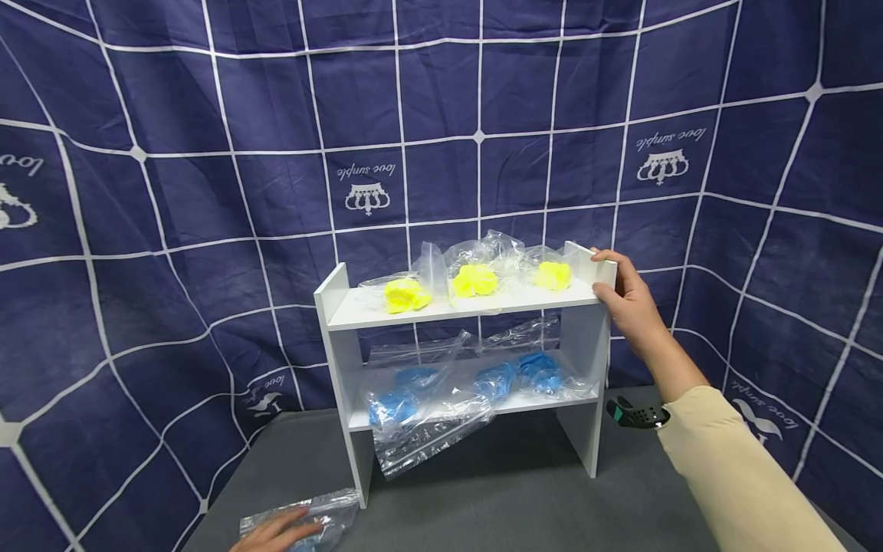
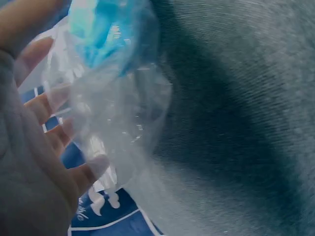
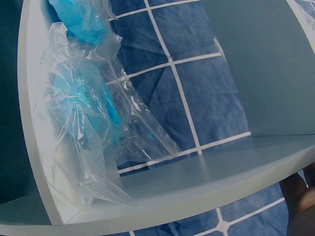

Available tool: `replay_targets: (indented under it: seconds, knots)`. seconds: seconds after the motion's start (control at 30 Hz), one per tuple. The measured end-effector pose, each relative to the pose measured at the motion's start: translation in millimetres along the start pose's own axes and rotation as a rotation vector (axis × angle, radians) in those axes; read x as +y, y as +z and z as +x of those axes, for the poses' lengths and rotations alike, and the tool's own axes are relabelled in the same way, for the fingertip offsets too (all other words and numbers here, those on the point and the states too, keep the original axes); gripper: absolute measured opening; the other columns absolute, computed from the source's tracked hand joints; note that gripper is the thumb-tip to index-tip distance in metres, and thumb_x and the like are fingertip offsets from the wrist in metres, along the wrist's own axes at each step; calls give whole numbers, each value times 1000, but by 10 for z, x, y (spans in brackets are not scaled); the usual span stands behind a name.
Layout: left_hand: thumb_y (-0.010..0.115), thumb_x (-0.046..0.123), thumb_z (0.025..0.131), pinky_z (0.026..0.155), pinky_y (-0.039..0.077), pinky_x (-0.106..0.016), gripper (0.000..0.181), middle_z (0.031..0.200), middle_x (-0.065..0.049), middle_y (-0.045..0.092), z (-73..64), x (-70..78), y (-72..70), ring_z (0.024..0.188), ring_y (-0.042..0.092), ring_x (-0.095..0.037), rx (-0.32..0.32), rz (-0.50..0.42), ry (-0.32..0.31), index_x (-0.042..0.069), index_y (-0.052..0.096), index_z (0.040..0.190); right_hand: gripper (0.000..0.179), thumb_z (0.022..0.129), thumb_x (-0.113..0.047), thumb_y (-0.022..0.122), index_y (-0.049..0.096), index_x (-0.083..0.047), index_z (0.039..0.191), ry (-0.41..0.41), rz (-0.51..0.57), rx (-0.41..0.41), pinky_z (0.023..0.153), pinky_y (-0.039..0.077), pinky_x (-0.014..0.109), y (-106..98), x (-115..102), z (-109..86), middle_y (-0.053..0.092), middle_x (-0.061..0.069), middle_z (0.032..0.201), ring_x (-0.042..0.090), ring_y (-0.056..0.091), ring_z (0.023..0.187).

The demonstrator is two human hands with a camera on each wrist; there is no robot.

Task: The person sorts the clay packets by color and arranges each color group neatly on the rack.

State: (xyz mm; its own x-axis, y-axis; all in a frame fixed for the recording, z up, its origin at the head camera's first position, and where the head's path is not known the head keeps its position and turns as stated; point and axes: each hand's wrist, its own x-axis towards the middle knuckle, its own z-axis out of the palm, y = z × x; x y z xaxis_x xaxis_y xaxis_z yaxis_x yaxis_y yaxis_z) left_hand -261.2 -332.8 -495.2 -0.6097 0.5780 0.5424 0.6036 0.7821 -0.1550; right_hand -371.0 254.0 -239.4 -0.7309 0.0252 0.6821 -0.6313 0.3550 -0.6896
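Note:
At the front left, my left hand (image 1: 277, 532) reaches over a clear zip bag (image 1: 336, 512) lying beside the shelf's left foot. The left wrist view shows its fingers spread and loosely extended against the plastic, with a bright blue lump (image 2: 106, 32) inside the bag. My right hand (image 1: 633, 305) grips the top of the right side panel of a small white two-tier shelf (image 1: 343, 387), thumb in front and fingers over the edge. In the right wrist view only a dark bit of that hand (image 3: 301, 204) shows beyond the panel.
Bagged yellow lumps (image 1: 476, 280) sit along the upper board. Bagged blue lumps (image 1: 495, 380) lie on the lower board, one bag (image 1: 434, 441) drooping over its front edge. Grey cloth (image 1: 483, 491) covers the table; a blue gridded curtain (image 1: 276, 192) hangs behind and on both sides.

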Motion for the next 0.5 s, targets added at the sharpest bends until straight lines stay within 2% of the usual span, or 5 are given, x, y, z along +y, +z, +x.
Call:
replay_targets:
  seconds: [0.03,0.13,0.27,0.43,0.5]
  knots:
    - [76,46,71,66,49,-24,51,116,5,63,-19,-11,19,98,63,-10,17,-3,14,42,60,119,43,97,-9,47,38,-16,138,1,-3,0,83,38,18,1,2,-1,31,5,156,11,43,119]
    - [76,41,72,65,46,-23,51,114,8,63,-58,-28,52,97,62,-7,6,-20,10,42,59,120,43,97,-9,47,38,-16,139,2,-3,-4,84,38,18,5,13,2,31,5,156,10,43,118]
    - [77,36,71,61,43,-22,50,110,11,64,-61,-43,110,91,62,-5,22,-56,9,41,60,118,43,97,-9,47,37,-16,139,9,1,-5,85,37,20,11,22,9,30,5,157,10,42,119]
    - [77,28,74,60,41,-21,49,106,12,64,-46,-93,166,91,61,-1,28,-157,49,38,60,119,43,97,-9,47,37,-16,139,6,5,1,85,37,20,10,1,3,30,6,157,13,42,119]
    - [75,25,76,60,40,-21,47,106,11,64,-33,-126,158,92,61,-1,-2,-210,78,36,60,119,44,97,-9,47,37,-15,139,4,6,1,84,37,20,10,-9,1,30,7,157,14,42,119]
